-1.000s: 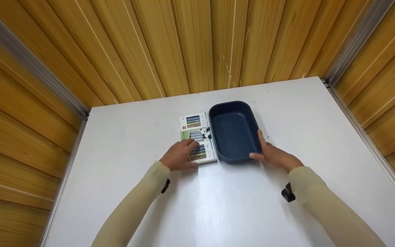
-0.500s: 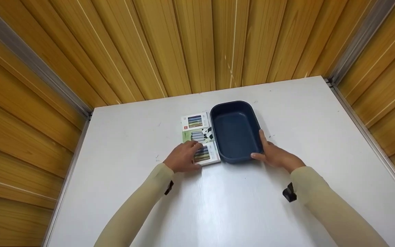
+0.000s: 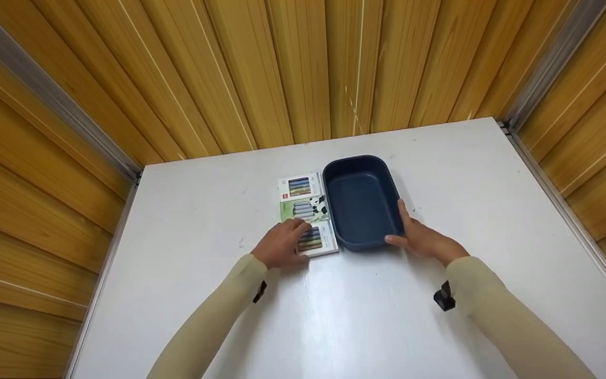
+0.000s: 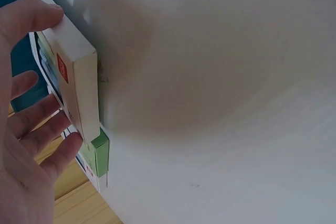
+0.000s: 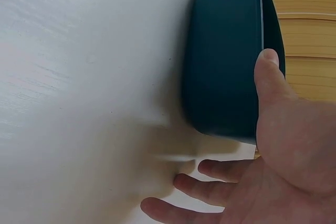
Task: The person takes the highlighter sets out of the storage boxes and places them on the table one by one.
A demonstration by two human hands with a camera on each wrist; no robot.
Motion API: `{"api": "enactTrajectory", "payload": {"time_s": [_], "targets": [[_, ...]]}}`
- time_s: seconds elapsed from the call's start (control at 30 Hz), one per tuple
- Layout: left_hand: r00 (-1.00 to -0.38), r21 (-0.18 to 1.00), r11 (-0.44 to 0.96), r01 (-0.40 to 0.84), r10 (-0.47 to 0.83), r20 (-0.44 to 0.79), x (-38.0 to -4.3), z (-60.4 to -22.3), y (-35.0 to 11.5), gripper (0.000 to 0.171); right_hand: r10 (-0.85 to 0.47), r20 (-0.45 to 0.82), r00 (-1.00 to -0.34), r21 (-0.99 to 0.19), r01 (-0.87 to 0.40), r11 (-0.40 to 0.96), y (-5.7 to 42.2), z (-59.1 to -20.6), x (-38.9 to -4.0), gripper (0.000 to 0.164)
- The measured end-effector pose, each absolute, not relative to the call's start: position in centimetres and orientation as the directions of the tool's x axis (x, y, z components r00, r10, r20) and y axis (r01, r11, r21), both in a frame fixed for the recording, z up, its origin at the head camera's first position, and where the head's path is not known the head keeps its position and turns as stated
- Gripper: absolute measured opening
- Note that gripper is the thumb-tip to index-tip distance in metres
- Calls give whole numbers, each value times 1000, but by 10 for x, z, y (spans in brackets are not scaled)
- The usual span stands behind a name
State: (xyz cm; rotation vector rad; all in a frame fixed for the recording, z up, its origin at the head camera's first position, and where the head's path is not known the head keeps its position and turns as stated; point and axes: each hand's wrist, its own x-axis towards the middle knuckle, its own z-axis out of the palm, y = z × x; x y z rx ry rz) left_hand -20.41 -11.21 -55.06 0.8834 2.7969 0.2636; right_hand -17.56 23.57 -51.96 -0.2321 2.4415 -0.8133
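Three flat boxes of coloured sticks, which look like crayons, lie in a row left of a dark blue bin in the head view: a white far box (image 3: 299, 187), a green middle box (image 3: 303, 209) with a panda picture, and a white near box (image 3: 317, 239). My left hand (image 3: 280, 243) holds the near box, thumb on its near edge and fingers across its top, as the left wrist view also shows. At the bin (image 3: 363, 210), my right hand (image 3: 423, 238) touches the right near corner. Its thumb (image 5: 269, 59) lies on the rim; several fingers stretch out straight.
All of this sits on a white table (image 3: 208, 210). Wood-patterned panels (image 3: 303, 68) enclose its back and sides, with metal posts (image 3: 555, 63) at the corners.
The view has shifted slightly. My left hand and the near box have slid a little towards me from the green box. The bin and my right hand keep nearly the same place.
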Motion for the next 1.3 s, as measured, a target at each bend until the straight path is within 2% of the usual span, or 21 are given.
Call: {"api": "enactTrajectory", "payload": {"time_s": [0.37,0.87,1.1,1.3], "targets": [[-787,234,773,590,615,-47,-203,-556,-112,63,-339,-410,-847,-624,-11,782,239,-522,-174,98],[-817,254,820,513,557,-147,-204,-551,-106,76,-293,-431,-853,-589,20,808,235,-522,-170,101],[-829,252,831,495,539,-149,-202,-551,-109,75,-250,-444,-861,-533,29,846,230,-519,-177,104],[-833,205,852,482,519,-194,-204,-545,-104,72,-208,-443,-872,-499,47,865,228,-520,-177,108]]}}
